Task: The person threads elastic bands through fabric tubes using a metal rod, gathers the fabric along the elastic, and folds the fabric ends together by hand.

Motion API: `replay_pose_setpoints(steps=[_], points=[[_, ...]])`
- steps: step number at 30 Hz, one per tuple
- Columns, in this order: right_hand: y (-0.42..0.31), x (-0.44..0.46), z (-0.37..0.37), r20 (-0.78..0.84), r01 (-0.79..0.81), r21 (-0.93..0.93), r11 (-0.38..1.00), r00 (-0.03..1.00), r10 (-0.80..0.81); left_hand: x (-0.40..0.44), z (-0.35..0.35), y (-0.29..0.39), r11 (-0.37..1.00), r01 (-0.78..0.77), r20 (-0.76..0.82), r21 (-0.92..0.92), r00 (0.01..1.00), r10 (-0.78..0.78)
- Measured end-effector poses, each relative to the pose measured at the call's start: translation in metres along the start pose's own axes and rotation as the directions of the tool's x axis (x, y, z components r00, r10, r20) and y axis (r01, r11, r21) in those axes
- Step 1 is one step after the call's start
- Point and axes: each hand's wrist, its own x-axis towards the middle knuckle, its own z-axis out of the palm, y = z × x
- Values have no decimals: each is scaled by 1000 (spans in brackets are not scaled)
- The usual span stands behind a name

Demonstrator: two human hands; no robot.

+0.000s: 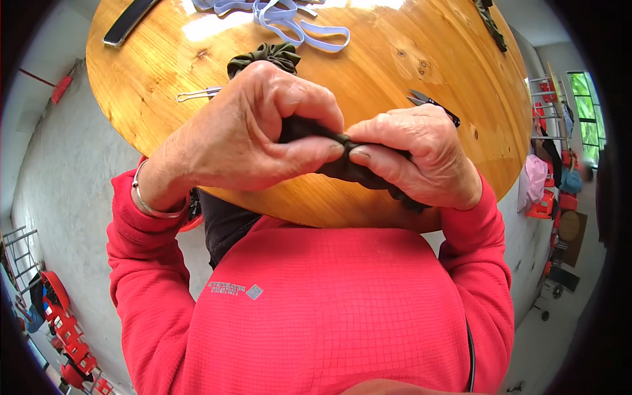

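Note:
Both hands pinch a dark green gathered scrunchie [361, 174] in front of my chest, over the near edge of the table. My left hand [257, 125] is closed, thumb and forefinger gripping the cloth from the left. From the right, my right hand [415, 148] closes thumb and fingers on it, the two thumb tips almost touching. Some of the cloth hides behind the fingers. Just past my left hand lies another dark green scrunchie [280, 56], with a metal wire tool [195, 95] beside it. Beyond my right hand rest black-handled thread snips [434, 107], blades pointing left.
Lavender elastic strips [326, 38] lie at the far side of the round wooden table [368, 72]. A dark phone-like object [128, 23] is at far left, and a dark green cloth piece [490, 26] at far right. Red stools [69, 339] stand along the left.

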Motion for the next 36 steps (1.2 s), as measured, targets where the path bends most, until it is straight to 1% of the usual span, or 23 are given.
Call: replay_pose_setpoints(steps=[2, 3, 5, 6, 9, 12, 15, 16, 22, 25, 26, 28, 29, 30, 33, 34, 36], points=[[-5, 0, -7, 37, -1, -100, 995, 999, 5, -5, -2, -2, 999, 31, 27, 36, 999, -32], [-7, 0, -9, 56, -2, -147, 989, 998, 10, -8, -2, -2, 999, 37, 8, 35, 999, -37], [-6, -1, -8, 46, 2, -142, 990, 999, 4, -15, 0, -2, 998, 51, -29, 32, 998, -50], [-5, -1, -7, 47, -3, -135, 991, 999, 10, -17, -1, -1, 996, 68, -32, 60, 997, -66], [-4, -1, -4, 49, -25, -128, 991, 998, 31, -21, -3, -1, 996, 77, -57, 34, 995, -75], [-3, -1, -5, 58, -33, -115, 993, 998, 39, -22, -10, 3, 972, 200, -20, -126, 979, -204], [-1, -1, -4, 60, -53, -89, 995, 997, 58, -19, -9, -1, 853, 319, 32, -413, 941, -337], [-1, -1, -4, 61, -61, -79, 995, 996, 66, -19, -10, -4, 855, 305, 60, -419, 949, -309], [1, -3, -3, 84, -59, -106, 993, 994, 68, -15, -8, -7, 896, 269, 75, -354, 963, -260], [-7, -1, -1, 47, -208, -18, 978, 977, 208, -13, -5, -8, 829, 280, 63, -483, 956, -287], [-6, -2, 0, 36, -196, -10, 981, 980, 196, -11, -6, -6, 801, 305, 84, -515, 948, -307], [-1, -2, 3, 13, -170, 2, 985, 985, 170, -13, -4, -7, 849, 269, 36, -454, 958, -284], [-1, -2, 2, 31, -161, -13, 987, 986, 161, -14, -2, -7, 871, 250, 13, -423, 963, -270], [0, -2, 0, 49, -152, -27, 988, 987, 153, -16, -2, -7, 901, 264, 17, -343, 961, -275], [0, -3, -3, 97, -100, -93, 991, 989, 109, -17, -4, -8, 960, 200, 57, -194, 980, -192], [-1, -3, -4, 113, -77, -119, 990, 989, 91, -15, -4, -8, 994, 74, 58, -79, 996, -70], [-4, -3, -7, 149, -65, -150, 987, 985, 88, -14, 1, -8, 1000, 2, 42, 14, 999, -2]])
